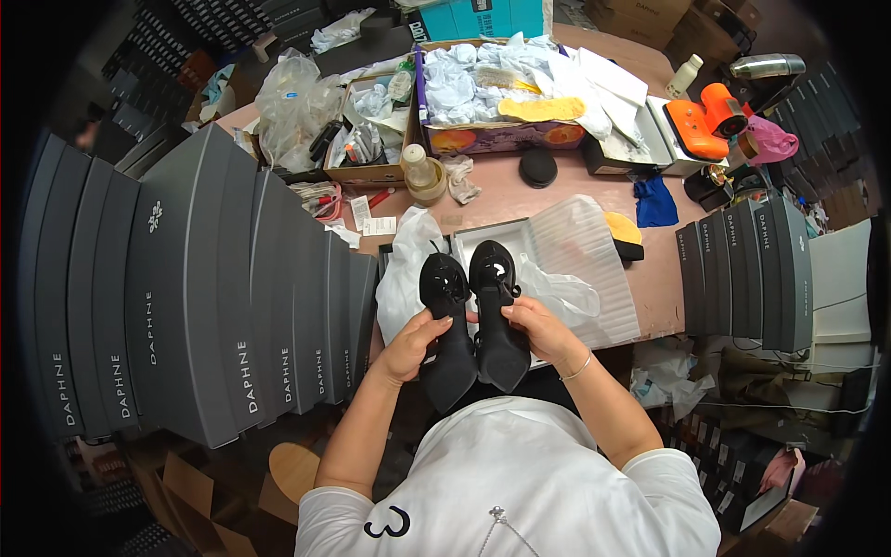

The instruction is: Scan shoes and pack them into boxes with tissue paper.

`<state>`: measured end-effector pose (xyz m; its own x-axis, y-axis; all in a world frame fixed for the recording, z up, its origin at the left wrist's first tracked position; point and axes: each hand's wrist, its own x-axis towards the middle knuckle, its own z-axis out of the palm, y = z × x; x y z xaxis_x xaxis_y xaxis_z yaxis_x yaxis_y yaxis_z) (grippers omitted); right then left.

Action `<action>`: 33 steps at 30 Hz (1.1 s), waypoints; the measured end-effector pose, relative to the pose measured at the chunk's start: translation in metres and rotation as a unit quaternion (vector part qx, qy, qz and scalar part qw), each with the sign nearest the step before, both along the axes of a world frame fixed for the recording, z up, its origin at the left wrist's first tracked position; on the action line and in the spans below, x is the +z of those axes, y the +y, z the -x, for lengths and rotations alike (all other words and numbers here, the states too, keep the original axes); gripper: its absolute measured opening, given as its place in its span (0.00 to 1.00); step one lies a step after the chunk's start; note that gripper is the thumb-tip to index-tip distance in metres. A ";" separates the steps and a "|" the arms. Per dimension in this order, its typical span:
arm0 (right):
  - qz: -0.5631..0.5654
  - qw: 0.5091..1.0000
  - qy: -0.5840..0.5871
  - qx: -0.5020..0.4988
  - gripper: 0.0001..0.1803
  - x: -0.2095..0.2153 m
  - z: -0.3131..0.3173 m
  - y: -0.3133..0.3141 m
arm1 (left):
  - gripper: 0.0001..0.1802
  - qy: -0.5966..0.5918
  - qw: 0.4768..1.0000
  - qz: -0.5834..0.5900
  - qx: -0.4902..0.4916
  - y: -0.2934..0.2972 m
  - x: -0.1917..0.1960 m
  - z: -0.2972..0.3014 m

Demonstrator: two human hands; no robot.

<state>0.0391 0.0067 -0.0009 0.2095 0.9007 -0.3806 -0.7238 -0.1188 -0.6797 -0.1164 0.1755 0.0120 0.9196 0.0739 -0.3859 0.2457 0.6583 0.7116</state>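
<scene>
So, both black heeled shoes (473,316) are out, hovering over the open shoe box (506,237), my left hand (415,343) and right hand (543,330) each clamped around one; boxing's still left.

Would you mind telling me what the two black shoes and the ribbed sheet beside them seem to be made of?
Black shoes: probably patent or polished leather or a synthetic, since bright glints show on the toes. Ribbed sheet: looks like translucent white foam or plastic wrap, with fine parallel ridges; which one is unclear.

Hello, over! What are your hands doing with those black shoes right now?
Left hand grips the left black shoe. Right hand grips the right black shoe. Both shoes held side by side above the open box. Plastic bag beside them, nothing blocking.
</scene>
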 end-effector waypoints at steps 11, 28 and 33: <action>0.022 0.999 0.017 0.027 0.18 -0.024 0.000 0.000 | 0.19 0.086 0.996 -0.026 -0.016 -0.005 -0.004 -0.003; -0.117 0.809 -0.575 -0.035 0.20 -0.002 -0.003 0.002 | 0.27 0.143 0.965 -0.133 0.174 0.005 -0.039 0.015; -0.174 0.819 -0.542 0.070 0.30 0.018 0.034 0.012 | 0.26 -0.031 0.948 -0.018 0.316 -0.044 -0.049 0.014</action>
